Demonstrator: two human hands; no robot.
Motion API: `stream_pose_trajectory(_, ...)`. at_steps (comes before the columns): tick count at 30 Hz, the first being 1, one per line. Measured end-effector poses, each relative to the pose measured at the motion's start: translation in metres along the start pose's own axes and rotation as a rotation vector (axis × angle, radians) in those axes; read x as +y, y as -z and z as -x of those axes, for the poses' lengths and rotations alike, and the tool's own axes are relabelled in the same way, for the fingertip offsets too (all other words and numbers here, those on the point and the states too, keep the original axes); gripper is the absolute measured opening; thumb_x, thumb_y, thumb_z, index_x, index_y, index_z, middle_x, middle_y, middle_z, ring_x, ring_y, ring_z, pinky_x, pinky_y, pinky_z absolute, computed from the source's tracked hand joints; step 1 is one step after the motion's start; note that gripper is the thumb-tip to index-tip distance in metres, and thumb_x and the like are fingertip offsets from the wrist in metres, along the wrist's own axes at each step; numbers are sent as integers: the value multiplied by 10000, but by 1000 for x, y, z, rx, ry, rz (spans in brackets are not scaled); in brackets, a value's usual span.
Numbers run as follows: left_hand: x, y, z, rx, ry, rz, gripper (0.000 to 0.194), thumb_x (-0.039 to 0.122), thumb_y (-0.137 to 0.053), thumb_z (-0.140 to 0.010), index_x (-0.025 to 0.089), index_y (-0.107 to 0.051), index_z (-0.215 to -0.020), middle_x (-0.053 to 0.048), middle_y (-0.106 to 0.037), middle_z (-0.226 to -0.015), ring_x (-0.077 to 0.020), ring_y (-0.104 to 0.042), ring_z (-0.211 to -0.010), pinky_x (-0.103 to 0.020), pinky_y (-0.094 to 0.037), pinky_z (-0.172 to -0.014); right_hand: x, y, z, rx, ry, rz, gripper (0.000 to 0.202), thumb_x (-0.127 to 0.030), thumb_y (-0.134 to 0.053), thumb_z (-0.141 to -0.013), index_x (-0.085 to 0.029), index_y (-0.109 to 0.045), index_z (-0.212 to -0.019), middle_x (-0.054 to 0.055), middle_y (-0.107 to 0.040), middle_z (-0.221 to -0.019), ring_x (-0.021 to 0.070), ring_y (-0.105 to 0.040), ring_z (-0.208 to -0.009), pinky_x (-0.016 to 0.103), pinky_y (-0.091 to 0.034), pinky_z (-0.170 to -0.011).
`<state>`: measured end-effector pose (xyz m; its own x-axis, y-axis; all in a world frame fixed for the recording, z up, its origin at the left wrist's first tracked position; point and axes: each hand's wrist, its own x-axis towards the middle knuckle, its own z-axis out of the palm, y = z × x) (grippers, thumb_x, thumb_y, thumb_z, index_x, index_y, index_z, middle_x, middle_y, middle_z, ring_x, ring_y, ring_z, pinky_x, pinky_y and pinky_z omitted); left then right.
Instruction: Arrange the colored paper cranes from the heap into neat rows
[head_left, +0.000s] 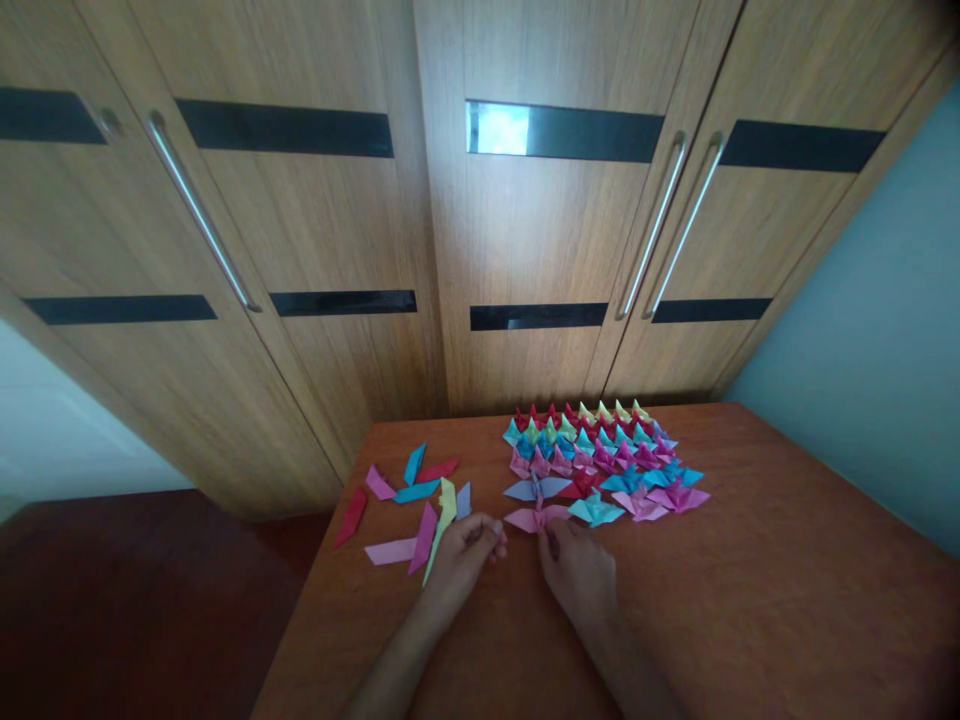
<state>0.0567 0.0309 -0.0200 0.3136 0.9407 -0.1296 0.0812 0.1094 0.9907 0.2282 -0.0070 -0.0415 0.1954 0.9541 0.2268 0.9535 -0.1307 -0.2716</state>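
Note:
My right hand (579, 572) pinches the near edge of a pink folded paper crane (525, 519) on the table. My left hand (466, 552) is curled closed just left of it, thumb against the fingers, with no paper showing in it. A yellow-green folded strip (448, 498) lies partly under the left hand, beside a lavender strip (463, 499). Just beyond the pink crane is a lavender crane (537, 488), and a turquoise crane (596, 509) lies to its right.
Several rows of small colourful paper cranes (592, 440) stand at the back of the brown table (750, 600). On the left lie loose folded strips, among them a red one (351, 517) and a pink one (390, 551). A wooden wardrobe (360, 230) rises behind the table.

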Motion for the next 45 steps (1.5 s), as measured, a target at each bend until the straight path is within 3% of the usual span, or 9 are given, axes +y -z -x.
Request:
stream_pose_trajectory(5, -3, 3, -3, -14, -28, -39, 312, 443, -527, -824, 160, -604, -715, -18, -624, -626, -123, -525, -561, -189, -350, -494, 2, -4, 3, 13, 16, -32, 230, -266, -420, -911, -212, -581, -756, 22, -657, -757, 152, -608, -687, 244, -278, -544)
stream_pose_trajectory(10, -1, 18, -5, 50, -117, -138, 333, 459, -493, -840, 166, -610, -736, -27, -643, -668, -150, -569, -617, -218, -417, -563, 4, -11, 13, -8, 148, -177, 252, -261, -405, -916, -202, -562, -727, 21, -641, -734, 143, -590, -692, 239, -300, -596)
stream_pose_trajectory(16, -3, 78, 7, 317, -269, -701, 236, 368, -488, -835, 219, -651, -920, -39, -680, -936, -217, -624, -851, -313, -479, -758, 1, -15, 24, -120, 276, -293, 239, -251, -428, -899, -202, -528, -687, -6, -595, -676, 123, -537, -620, 232, -284, -584)
stream_pose_trajectory(19, -10, 106, 20, 381, -312, -916, 250, 334, -491, -829, 211, -646, -981, -65, -660, -1017, -242, -609, -953, -356, -485, -826, 0, -15, 24, -135, 279, -319, 238, -250, -430, -893, -201, -525, -680, -4, -591, -679, 126, -535, -630, 231, -286, -586)
stream_pose_trajectory(21, -15, 113, 29, 402, -336, -1012, 254, 312, -503, -820, 196, -647, -995, -78, -652, -1019, -251, -602, -964, -378, -485, -843, 0, -15, 23, -146, 271, -333, 243, -253, -430, -891, -201, -521, -673, -5, -588, -673, 126, -533, -626, 232, -287, -585)
stream_pose_trajectory(25, -23, 102, 39, 395, -369, -1150, 249, 308, -522, -824, 199, -653, -1005, -82, -640, -1009, -254, -588, -950, -400, -472, -859, 1, -15, 22, -153, 262, -357, 245, -258, -430, -889, -201, -522, -669, -1, -596, -687, 131, -537, -638, 233, -299, -592)
stream_pose_trajectory(30, -23, 84, 34, 315, -356, -1271, 357, 297, -528, -823, 187, -600, -1155, -104, -623, -1133, -285, -545, -1047, -431, -442, -886, 2, -15, 23, -149, 262, -388, 251, -262, -426, -892, -200, -526, -671, -1, -593, -676, 131, -537, -633, 228, -310, -599)
stream_pose_trajectory(39, -33, 93, 25, 321, -365, -1264, 354, 191, -478, -808, 195, -596, -1142, -103, -641, -1136, -279, -567, -1063, -488, -385, -961, 2, -13, 22, -141, 248, -403, 261, -265, -429, -888, -198, -533, -658, -5, -588, -659, 126, -533, -616, 222, -311, -583)
stream_pose_trajectory(45, -39, 97, 22, 336, -431, -1209, 401, 133, -453, -791, 190, -580, -1167, -101, -632, -1143, -265, -572, -1049, -442, -445, -925, 1, -11, 22, -157, 236, -417, 293, -294, -403, -899, -199, -552, -666, 7, -595, -661, 134, -534, -618, 234, -322, -584)
